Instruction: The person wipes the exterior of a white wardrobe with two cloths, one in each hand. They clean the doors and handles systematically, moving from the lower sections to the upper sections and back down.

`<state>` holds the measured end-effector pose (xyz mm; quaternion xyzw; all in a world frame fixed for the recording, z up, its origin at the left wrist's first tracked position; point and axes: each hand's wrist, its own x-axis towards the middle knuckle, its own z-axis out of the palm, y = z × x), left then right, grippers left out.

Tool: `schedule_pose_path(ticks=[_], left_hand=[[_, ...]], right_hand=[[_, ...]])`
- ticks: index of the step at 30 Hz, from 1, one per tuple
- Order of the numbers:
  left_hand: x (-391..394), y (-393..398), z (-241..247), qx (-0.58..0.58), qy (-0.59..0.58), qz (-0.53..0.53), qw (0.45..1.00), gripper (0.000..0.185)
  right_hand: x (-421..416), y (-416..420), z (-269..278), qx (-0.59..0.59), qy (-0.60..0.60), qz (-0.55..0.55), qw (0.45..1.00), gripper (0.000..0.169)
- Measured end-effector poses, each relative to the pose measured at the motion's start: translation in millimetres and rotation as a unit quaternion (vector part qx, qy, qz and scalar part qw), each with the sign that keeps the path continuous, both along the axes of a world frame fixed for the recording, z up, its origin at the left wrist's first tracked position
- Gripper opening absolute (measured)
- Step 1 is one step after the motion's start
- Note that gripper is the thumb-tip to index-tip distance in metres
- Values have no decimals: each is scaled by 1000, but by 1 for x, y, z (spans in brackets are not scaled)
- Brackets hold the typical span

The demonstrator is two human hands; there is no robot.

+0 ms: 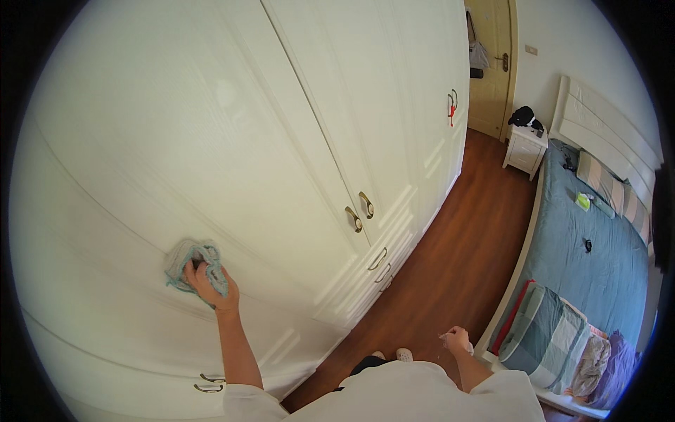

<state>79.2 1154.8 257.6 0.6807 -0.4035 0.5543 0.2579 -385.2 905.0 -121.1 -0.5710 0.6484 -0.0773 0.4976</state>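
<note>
My left hand (213,287) presses a grey cloth with a teal edge (182,258) against a white wardrobe door (200,158), near the seam between two doors. Its fingers are bent into the cloth's folds. Low at the right, over the wood floor and beside the bed's corner, my right hand (457,340) is closed around a small pale cloth (469,347), parts of which stick out on both sides of the fist. Curved metal handles (354,219) sit on the doors to the right of my left hand.
Drawer handles (377,259) line the wardrobe's lower part. A bed (596,274) with folded bedding (548,327) runs along the right. Beyond stand a white nightstand (526,150) with a black cap (523,116) and a wooden door (488,89). Red-brown floor (453,237) lies between wardrobe and bed.
</note>
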Motion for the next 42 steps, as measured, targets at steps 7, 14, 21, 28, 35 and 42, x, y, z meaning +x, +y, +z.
schedule_pose_path(ticks=[7,14,21,28,35,42], left_hand=[[1,-30,-3,-30,15,-45,998,25],[-12,-72,2,-51,65,-108,991,24],[-15,-105,-13,-89,72,-105,988,22],[-11,-124,-12,-87,109,35,990,24],[-18,-223,77,-1,91,46,995,37],[-15,-304,67,-110,82,-21,990,30]], right_hand=[[-20,22,-27,-110,74,7,991,6],[5,31,11,-48,15,-46,998,8],[-3,16,-19,-89,56,-55,993,9],[-20,-51,-23,-48,62,-58,995,6],[-16,-215,-11,-10,-69,-66,995,13],[-4,-327,-17,-10,-202,-131,971,13]])
